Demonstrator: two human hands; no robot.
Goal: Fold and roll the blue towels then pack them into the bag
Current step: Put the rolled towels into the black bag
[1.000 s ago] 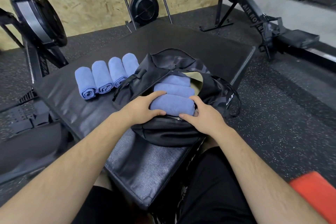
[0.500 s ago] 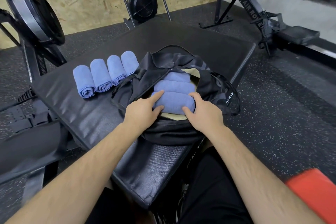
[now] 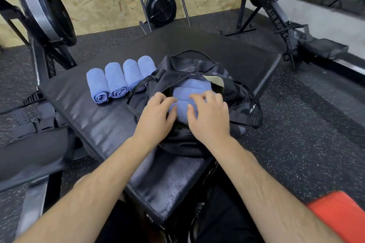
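Far left on the black table, four rolled towels lie in a tight row, side against side, spiral ends facing this way. The rightmost roll is tucked partly behind the edge of the bag.

Over to the left hand: palm down, fingers spread and loosely bent, nothing gripped. It sits over the bag's left rim, and its fingertips reach onto the nearest of the packed towels. The blur makes it hard to say how firmly they press.

In the middle, the bag's mouth gapes open, and three blue rolls are stacked inside it from near to far, pale lining showing beyond the farthest one.

Now the right hand: also palm down, relaxed and half-open, with fingers arched over the near and middle rolls. The tips look to be touching the cloth, holding nothing. Its thumb points in toward the left hand, and blue shows in the gap between the two.

The bag's right side slumps over the table's edge, strap loop hanging.

Low right, a red block sits on the speckled floor.
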